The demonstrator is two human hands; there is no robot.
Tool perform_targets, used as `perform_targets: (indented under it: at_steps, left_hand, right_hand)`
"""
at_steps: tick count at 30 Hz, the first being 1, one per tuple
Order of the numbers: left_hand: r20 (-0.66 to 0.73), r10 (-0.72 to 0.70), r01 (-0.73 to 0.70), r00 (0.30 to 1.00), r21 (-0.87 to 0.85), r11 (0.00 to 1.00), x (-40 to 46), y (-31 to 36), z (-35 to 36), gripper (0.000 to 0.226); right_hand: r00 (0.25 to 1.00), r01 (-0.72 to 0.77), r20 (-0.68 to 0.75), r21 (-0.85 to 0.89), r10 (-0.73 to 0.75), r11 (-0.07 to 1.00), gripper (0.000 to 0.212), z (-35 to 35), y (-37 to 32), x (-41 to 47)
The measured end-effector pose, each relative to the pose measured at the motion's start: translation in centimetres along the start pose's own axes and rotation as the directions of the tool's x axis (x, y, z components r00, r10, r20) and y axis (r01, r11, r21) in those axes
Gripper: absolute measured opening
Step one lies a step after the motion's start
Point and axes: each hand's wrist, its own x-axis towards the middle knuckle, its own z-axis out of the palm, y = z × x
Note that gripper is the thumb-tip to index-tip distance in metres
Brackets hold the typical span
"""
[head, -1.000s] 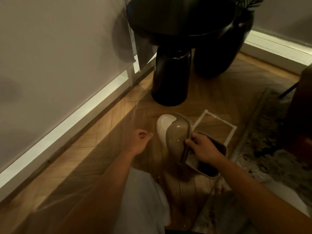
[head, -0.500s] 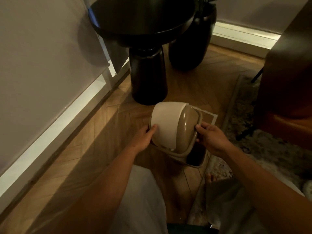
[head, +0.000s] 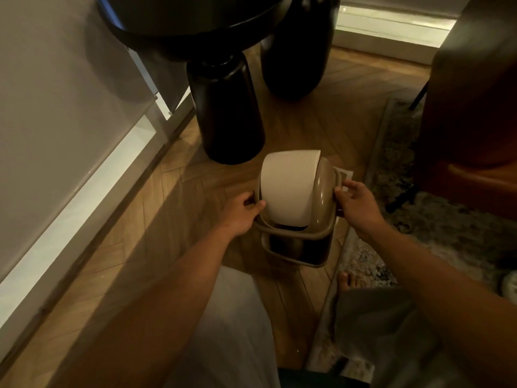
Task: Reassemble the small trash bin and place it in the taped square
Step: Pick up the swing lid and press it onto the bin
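Observation:
The bin's lid [head: 296, 191], a tan frame with a cream swing flap, is held in the air between both hands. My left hand [head: 242, 212] grips its left rim and my right hand [head: 356, 203] grips its right rim. Directly below and slightly nearer stands the tan bin body [head: 296, 254] on the wood floor, its dark opening partly showing under the lid. Lid and body look apart. Only a corner of the white taped square [head: 345, 173] shows behind the lid; the rest is hidden.
A black pedestal table [head: 226, 107] and a dark round pot [head: 293, 51] stand just beyond the bin. A wall with a lit baseboard runs along the left. A patterned rug [head: 419, 219] and an orange-brown chair [head: 470, 121] lie to the right. My bare toes [head: 345, 281] are near.
Both hands took hold of the lid, which stood on edge on the floor, and brought it over the bin body. The view moved closer and tilted down.

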Motion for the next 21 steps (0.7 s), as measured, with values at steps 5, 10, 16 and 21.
perform_targets:
  at_steps: [5, 10, 16, 21]
  left_hand:
    - [0.039, -0.048, 0.05, 0.998, -0.041, 0.998, 1.5, -0.6, 0.9, 0.069]
    - [0.107, -0.132, 0.142, 0.985, -0.083, 0.986, 2.5, -1.0, 1.7, 0.062]
    - [0.159, -0.127, 0.12, 0.979, 0.052, 0.991, 3.1, -1.6, 2.0, 0.079]
    - [0.176, -0.149, 0.106, 0.973, 0.234, 0.966, 3.8, -2.2, 2.6, 0.073]
  right_hand:
    - [0.998, -0.024, 0.056, -0.067, 0.028, 0.997, 0.066, -0.3, 0.6, 1.2]
    - [0.988, -0.027, 0.149, -0.074, 0.038, 0.997, 0.07, -0.7, 0.8, 2.4]
    - [0.966, -0.022, 0.249, -0.201, 0.072, 0.979, 0.087, -0.7, 1.8, 3.1]
    - [0.961, -0.039, 0.262, -0.204, 0.093, 0.978, 0.088, -0.5, 2.9, 3.5]
